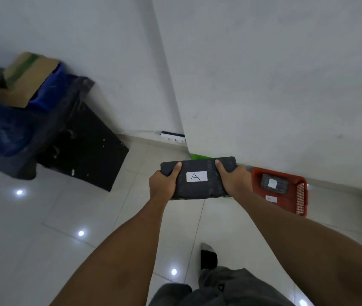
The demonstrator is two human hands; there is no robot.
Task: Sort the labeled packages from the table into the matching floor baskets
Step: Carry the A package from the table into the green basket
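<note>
I hold a dark grey package [197, 188] with a white label marked "A" out in front of me, above the floor. My left hand [163, 183] grips its left end and my right hand [234, 181] grips its right end, thumbs on top. Behind and under the package a green basket [199, 156] shows only as a thin strip against the wall. To the right a red basket [301, 195] stands on the floor by the wall, with a small white label on its front and one dark labelled package [274, 184] inside.
White walls meet at a corner just behind the baskets. At the left stand blue bins [5, 129] with cardboard [29, 78] on top and a black board [87, 146] leaning beside them. A white power strip [173, 136] lies along the wall. My leg and foot [208, 259] are below.
</note>
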